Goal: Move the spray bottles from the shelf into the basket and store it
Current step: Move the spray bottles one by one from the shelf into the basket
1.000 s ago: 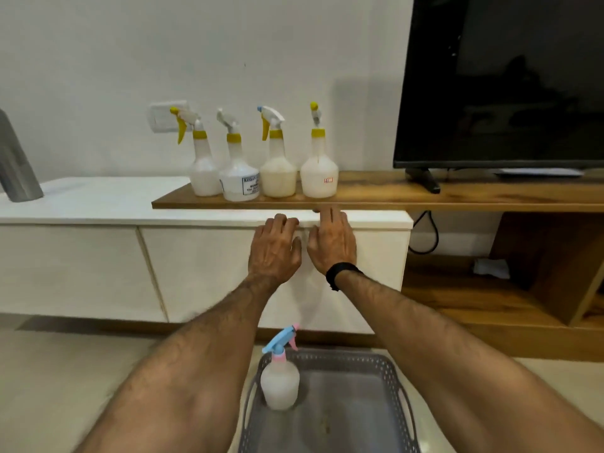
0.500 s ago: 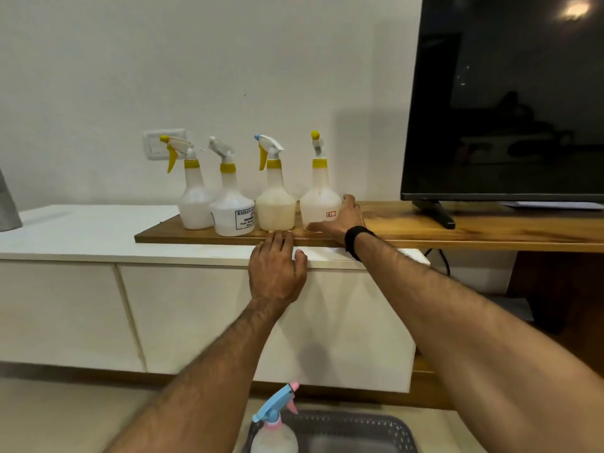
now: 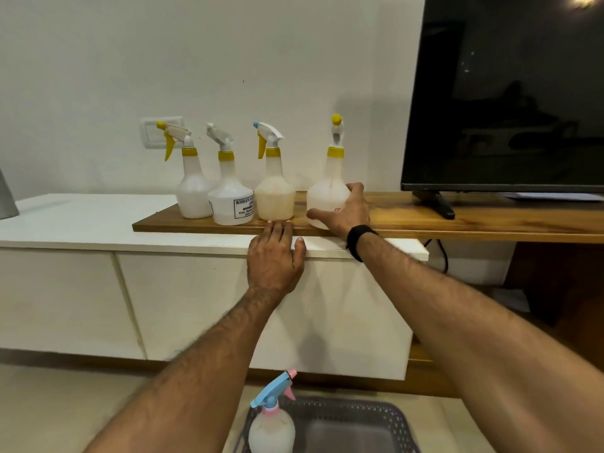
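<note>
Several white spray bottles with yellow collars stand in a row on the wooden shelf (image 3: 425,223). My right hand (image 3: 348,210) wraps around the base of the rightmost bottle (image 3: 328,191), which stands apart from the others. The other three are a left bottle (image 3: 192,191), a labelled bottle (image 3: 230,197) and a cream-filled bottle (image 3: 274,194). My left hand (image 3: 274,256) rests flat on the white cabinet's front edge, fingertips at the shelf lip, holding nothing. On the floor below sits a grey basket (image 3: 385,420) with a blue-and-pink-topped bottle (image 3: 271,426) in it.
A black TV (image 3: 503,93) stands on the shelf to the right, its foot (image 3: 436,204) close to the bottle row. The white cabinet (image 3: 81,223) runs left. A grey object (image 3: 6,201) is at the far left. A wall socket (image 3: 157,132) sits behind the bottles.
My right hand rose from the cabinet edge to the shelf and closed around the rightmost bottle, which shifted right of the row. The view has tilted upward.
</note>
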